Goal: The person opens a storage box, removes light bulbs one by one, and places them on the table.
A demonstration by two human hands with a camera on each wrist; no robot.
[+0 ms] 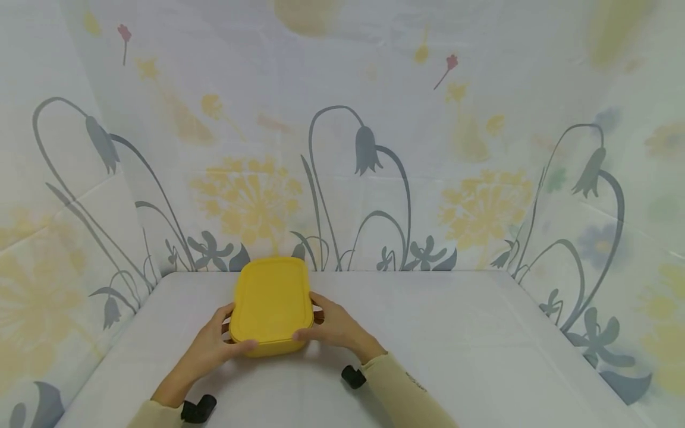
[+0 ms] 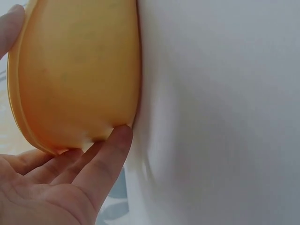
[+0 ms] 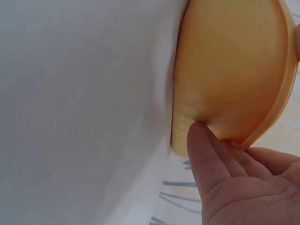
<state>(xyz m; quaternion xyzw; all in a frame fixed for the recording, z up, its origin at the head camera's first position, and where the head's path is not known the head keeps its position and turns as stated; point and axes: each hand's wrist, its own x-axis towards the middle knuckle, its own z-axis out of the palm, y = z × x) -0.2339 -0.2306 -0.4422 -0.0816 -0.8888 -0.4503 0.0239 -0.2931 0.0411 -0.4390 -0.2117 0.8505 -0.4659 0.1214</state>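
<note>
Toward the back of the table (image 1: 471,345), left of centre: one yellow box (image 1: 272,300), lid up. Left hand (image 1: 210,348) and right hand (image 1: 338,324) grip its opposite sides. Floral backdrop (image 1: 369,220) limits travel rearward; widest tabletop stretch lies right. Two black wrist cams (image 1: 353,377), one per arm.

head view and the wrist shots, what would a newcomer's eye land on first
The bright yellow box would likely catch the eye first, left of centre in the head view and filling much of both wrist views. Next come the hands gripping it from opposite sides, left hand and right hand. Behind, large grey drooping flowers stand out on the pale backdrop.
</note>
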